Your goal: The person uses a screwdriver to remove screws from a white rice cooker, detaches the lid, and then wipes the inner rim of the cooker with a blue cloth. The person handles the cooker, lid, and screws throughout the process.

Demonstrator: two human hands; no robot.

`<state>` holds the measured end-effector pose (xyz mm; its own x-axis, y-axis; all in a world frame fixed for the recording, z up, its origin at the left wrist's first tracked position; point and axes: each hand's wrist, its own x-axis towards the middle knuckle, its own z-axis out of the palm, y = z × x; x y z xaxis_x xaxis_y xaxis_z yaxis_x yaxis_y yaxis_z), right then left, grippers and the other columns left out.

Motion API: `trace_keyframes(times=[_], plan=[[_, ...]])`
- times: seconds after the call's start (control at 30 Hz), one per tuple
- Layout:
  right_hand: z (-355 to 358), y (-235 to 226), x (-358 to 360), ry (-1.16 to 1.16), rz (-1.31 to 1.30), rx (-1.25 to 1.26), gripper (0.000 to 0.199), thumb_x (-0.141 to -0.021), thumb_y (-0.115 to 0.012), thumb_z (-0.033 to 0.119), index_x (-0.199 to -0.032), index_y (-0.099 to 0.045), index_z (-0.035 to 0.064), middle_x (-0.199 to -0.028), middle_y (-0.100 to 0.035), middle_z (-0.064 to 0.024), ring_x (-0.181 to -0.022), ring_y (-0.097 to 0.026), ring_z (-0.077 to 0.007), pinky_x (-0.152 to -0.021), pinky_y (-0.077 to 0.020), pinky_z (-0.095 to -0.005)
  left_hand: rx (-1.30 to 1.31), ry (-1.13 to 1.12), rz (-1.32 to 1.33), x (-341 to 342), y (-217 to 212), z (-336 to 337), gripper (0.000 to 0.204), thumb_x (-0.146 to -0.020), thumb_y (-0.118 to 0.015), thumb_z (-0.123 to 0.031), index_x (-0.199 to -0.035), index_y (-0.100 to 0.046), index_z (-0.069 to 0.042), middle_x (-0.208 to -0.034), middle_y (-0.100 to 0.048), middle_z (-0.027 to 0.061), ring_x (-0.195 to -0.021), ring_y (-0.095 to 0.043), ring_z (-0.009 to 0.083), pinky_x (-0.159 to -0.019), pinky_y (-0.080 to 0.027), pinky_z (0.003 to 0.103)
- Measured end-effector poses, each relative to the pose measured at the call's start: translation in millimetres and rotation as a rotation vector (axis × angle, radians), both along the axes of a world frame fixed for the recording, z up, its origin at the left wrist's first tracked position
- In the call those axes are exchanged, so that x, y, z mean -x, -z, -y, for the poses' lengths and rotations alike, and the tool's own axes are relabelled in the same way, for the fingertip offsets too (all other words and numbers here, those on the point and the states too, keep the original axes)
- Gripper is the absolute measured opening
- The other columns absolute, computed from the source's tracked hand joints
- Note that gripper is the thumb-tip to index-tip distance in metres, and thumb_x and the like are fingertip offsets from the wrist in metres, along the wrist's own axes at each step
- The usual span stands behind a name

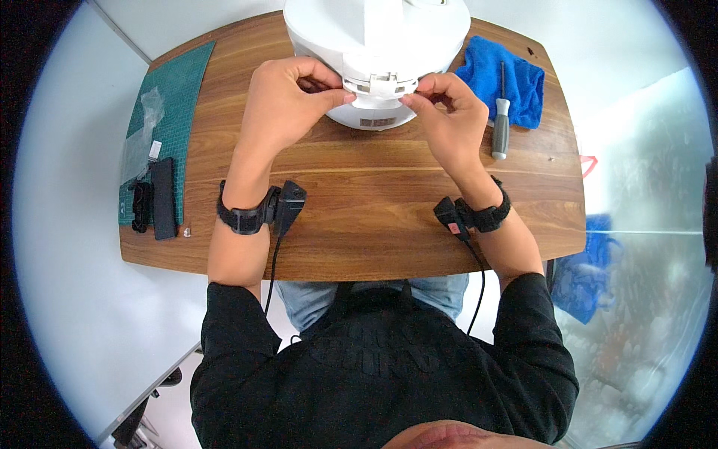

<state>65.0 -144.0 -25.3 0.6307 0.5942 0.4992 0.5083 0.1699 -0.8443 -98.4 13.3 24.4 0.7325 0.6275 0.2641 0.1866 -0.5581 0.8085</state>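
Observation:
A white rounded appliance stands at the far middle of the table, partly cut off by the upper edge of the view. Across its near side sits a curved white plastic piece with small slots in it. The left end of this piece is pinched between thumb and fingers of my left hand. At the opposite end, my right hand grips it the same way. Whether the piece is fixed to the appliance or loose, I cannot tell.
Right of the appliance, a grey-handled screwdriver lies partly on a blue cloth. A green cutting mat at the left bears clear plastic wrap and black strap-like items. Cabled black devices are strapped to both wrists.

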Motion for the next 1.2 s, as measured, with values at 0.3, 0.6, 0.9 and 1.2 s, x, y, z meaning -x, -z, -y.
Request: trace_keyframes(times=[0.3,0.6,0.9,1.2], plan=[[1.8,-1.0,-4.6,-0.052,0.259,-0.100,0.021,-0.075,-0.087,0.000,-0.087,-0.070,0.0018,-0.087,-0.072,-0.0070,-0.077,-0.067,-0.0144,-0.069,-0.0544,-0.0268,-0.023,0.101,-0.020,6.9,-1.5,-5.0,0.017,-0.078,-0.085,-0.008,-0.090,-0.076,-0.001,-0.081,-0.075,0.0076,-0.072,-0.068,0.0124,-0.067,-0.054,0.027],[6.7,-9.8,-3.5,-0.115,0.346,-0.105,0.021,-0.073,-0.086,-0.002,-0.087,-0.071,0.0035,-0.087,-0.073,-0.0085,-0.079,-0.070,-0.0208,-0.069,-0.0551,-0.0307,-0.181,0.131,0.003,12.7,-4.4,-3.4,0.012,-0.079,-0.080,-0.001,-0.089,-0.074,-0.001,-0.082,-0.075,0.0088,-0.075,-0.071,0.0148,-0.069,-0.055,0.028],[8.1,-14.7,-11.0,-0.240,0.486,-0.150,0.022,-0.070,-0.083,-0.006,-0.084,-0.069,0.0041,-0.088,-0.073,-0.0102,-0.082,-0.071,-0.0267,-0.071,-0.0560,-0.0337,-0.338,0.277,0.029,19.0,-7.0,-7.3,0.012,-0.078,-0.077,-0.001,-0.089,-0.072,0.000,-0.087,-0.074,0.0119,-0.080,-0.072,0.0254,-0.073,-0.057,0.034],[9.6,-14.0,-22.5,-0.306,0.468,-0.128,0.024,-0.070,-0.084,-0.006,-0.086,-0.070,0.0041,-0.089,-0.074,-0.0091,-0.085,-0.072,-0.0248,-0.073,-0.0565,-0.0328,-0.412,0.290,-0.029,17.4,-10.7,-6.0,0.017,-0.072,-0.075,0.007,-0.087,-0.072,-0.001,-0.093,-0.076,0.0097,-0.091,-0.073,0.0251,-0.084,-0.057,0.035]])
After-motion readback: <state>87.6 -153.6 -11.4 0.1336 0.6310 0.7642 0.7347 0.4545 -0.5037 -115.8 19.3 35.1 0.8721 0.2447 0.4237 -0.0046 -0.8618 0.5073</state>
